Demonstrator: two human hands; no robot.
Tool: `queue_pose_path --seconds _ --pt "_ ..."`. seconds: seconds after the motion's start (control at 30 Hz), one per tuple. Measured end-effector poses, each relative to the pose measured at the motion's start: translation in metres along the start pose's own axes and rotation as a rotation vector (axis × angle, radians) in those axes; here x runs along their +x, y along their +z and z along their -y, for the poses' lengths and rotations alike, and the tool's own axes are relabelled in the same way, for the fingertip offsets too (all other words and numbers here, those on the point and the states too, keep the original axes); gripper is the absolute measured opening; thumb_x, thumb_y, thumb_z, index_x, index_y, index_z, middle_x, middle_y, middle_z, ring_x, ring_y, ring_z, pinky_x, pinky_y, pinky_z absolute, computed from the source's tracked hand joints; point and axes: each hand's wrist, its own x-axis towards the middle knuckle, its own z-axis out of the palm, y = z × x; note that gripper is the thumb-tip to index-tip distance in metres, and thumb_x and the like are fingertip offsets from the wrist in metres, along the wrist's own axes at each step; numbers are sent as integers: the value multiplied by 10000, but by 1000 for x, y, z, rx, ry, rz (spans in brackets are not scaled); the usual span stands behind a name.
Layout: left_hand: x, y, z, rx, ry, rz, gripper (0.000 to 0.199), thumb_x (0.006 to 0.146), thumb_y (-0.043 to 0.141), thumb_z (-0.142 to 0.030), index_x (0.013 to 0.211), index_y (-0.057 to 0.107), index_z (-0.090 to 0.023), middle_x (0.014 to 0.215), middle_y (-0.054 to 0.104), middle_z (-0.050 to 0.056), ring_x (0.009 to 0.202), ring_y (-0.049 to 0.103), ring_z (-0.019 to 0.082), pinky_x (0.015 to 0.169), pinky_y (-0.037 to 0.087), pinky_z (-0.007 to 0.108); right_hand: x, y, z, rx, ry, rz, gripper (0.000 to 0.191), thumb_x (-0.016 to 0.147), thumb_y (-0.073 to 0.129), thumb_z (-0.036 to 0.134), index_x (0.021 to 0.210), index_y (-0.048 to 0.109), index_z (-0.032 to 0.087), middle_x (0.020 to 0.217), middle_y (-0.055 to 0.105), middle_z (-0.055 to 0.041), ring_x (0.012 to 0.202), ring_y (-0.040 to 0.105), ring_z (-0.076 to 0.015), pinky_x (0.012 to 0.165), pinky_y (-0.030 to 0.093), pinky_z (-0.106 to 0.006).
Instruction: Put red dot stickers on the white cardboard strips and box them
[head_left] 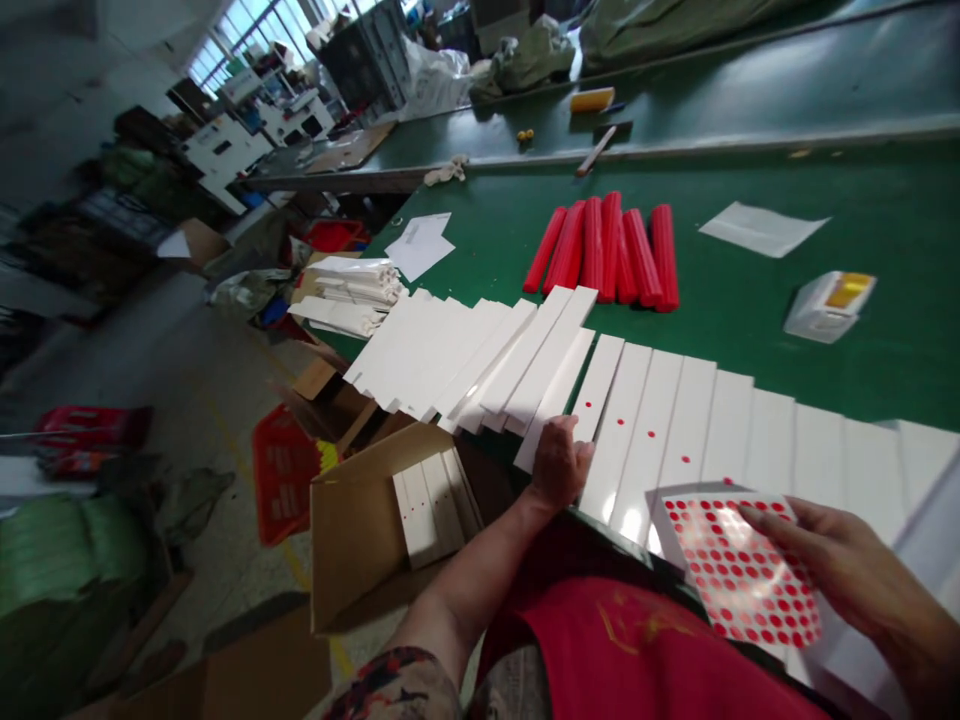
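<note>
**Sheet of red dot stickers (742, 570) in our right hand (847, 560), narrow white boxes (626, 430) at our left**

At the lower right of the frame, we pinch the sheet of red dot stickers between the fingers of our right hand; some dots have gaps between them. The sheet stands in front of the near ends of several narrow white boxes, hiding them from us. The boxes run in a slanting row from the centre to the right edge, and five show a red dot. Our left hand (555, 465), in the centre, has its fingers curled at the leftmost dotted box; we cannot tell whether they hold anything.

Left of centre, more white boxes lie overlapped in a bank (450, 350). Beyond the row, on the green tabletop (720, 335), we see red ribbed bundles (592, 250) at upper centre, and at the right a small white box with a yellow patch (817, 305) and a pale sheet (761, 228). Loose papers (424, 245) lie upper left of centre, near a white stack (349, 295).

Below the tabletop, left of our arm, a cardboard carton (337, 560) holds dotted white boxes, with an orange-red crate (281, 480) just beside it.
</note>
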Motion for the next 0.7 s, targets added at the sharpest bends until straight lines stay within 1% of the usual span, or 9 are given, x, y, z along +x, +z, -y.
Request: queue_pose_path --seconds 0.07,0.17,0.23,0.3,0.4,0.47,0.6,0.7 --pt "0 0 0 -5 -19 -11 412 917 451 -282 1290 403 -113 1229 528 175 1191 490 257 1044 430 418 -5 2 -5 112 54 42 333 738 727 556 696 653 233 657 666 -136 510 603 -252 477 458 -371" --pt "4 1 2 9 -6 -34 428 917 463 -339 1268 432 -95 1211 540 176 1172 496 256 1045 426 407 -15 8 -12 98 71 73 331 720 745 551 705 675 227 671 676 -142 519 611 -251 488 467 -360" --pt "4 2 2 31 12 -49 428 926 447 -365 1257 440 -93 1194 551 170 1163 505 248 1037 430 396 -23 14 -16 51 39 64 369 673 774 556 676 662 205 611 656 -121 469 583 -228 441 444 -326" --pt "4 3 2 61 20 -63 430 934 433 -386 1253 442 -98 1190 556 159 1156 514 240 1024 441 387 -33 21 -18 26 -26 29 387 612 811 529 661 643 183 566 640 -91 439 563 -207 408 424 -286" --pt "2 3 2 103 24 -74 434 937 430 -411 1246 445 -106 1186 560 149 1139 528 234 1005 456 387 -45 27 -19 50 -91 4 379 565 835 471 663 626 170 556 639 -58 446 569 -193 409 431 -253" --pt "2 2 1 117 32 -77 441 934 436 -423 1244 446 -109 1180 562 147 1131 533 232 999 461 389 -46 26 -19 42 -94 13 372 565 835 457 654 616 170 558 641 -53 439 563 -187 409 431 -249" --pt "3 0 -1 111 49 -87 465 922 449 -443 1246 439 -109 1169 562 153 1130 535 238 989 469 395 -33 13 -25 -7 -65 25 400 549 834 490 666 624 170 528 627 -59 402 540 -201 377 406 -266" --pt "3 1 -2 98 47 -87 471 919 447 -446 1244 440 -104 1161 562 158 1126 534 244 985 470 406 -28 3 -34 44 -51 37 390 540 840 483 661 629 179 533 625 -61 419 549 -219 386 428 -289"
